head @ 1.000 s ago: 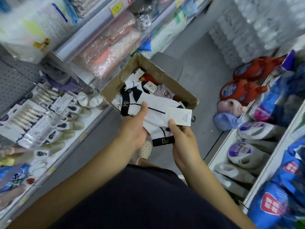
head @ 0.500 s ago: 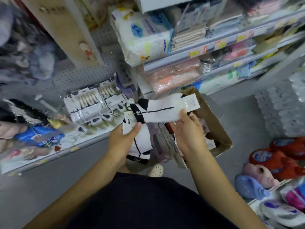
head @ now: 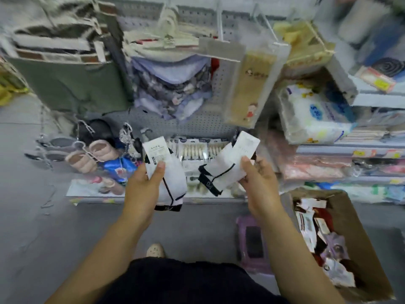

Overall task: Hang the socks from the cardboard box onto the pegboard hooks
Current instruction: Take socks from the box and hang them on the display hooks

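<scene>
Two hands are raised in front of a shop display, each holding one pair of white socks with black trim. The left hand (head: 144,183) pinches its pair (head: 173,183) with the thumb pressed on the white paper label (head: 156,151); the black cuffs hang below the palm. The right hand (head: 258,181) pinches the second pair (head: 221,172) at its own label end (head: 245,145), so the socks slant down and to the left. The two pairs are held apart, not touching.

Behind them stands a grey pegboard (head: 197,121). Metal hooks (head: 219,29) jut from its upper part, carrying hanging goods, among them a clear packet of beige socks (head: 252,84) and a green cloth (head: 72,84). Pink slippers (head: 98,154) hang lower on the left.

The cardboard box (head: 359,233) sits on the grey floor (head: 43,227) at the lower right, below the right forearm, with more labelled socks (head: 315,233) heaped inside. Beside it lies a blurred purple item (head: 252,242). Stocked shelves (head: 350,150) fill the right side.
</scene>
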